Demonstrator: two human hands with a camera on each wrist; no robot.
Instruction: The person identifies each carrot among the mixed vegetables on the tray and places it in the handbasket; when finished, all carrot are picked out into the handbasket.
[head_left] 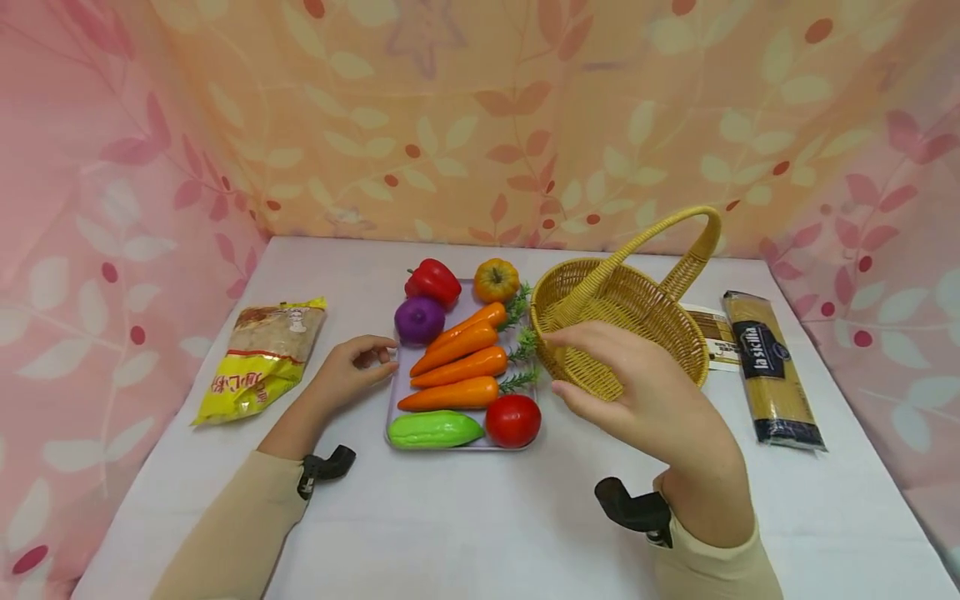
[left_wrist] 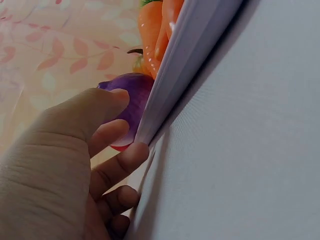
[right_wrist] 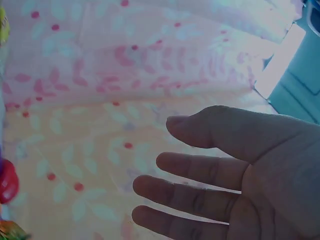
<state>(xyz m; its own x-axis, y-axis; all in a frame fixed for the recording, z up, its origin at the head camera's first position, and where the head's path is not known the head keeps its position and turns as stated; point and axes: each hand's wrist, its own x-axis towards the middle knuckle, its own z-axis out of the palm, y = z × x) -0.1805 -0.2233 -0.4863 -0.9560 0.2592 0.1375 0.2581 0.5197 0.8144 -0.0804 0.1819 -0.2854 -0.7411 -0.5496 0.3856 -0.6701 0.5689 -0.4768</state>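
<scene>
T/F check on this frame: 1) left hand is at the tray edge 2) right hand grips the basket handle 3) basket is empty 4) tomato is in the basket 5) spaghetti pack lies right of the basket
1) Left hand touches the left edge of the tray, next to the purple onion. True.
2) Right hand grips the basket handle. False: its fingers are straight and hold nothing; it hangs in front of the basket.
3) The basket is empty. True, as far as the inside shows.
4) The tomato is in the basket. False: the tomato sits on the tray by the green vegetable.
5) The spaghetti pack lies right of the basket. True.
</scene>
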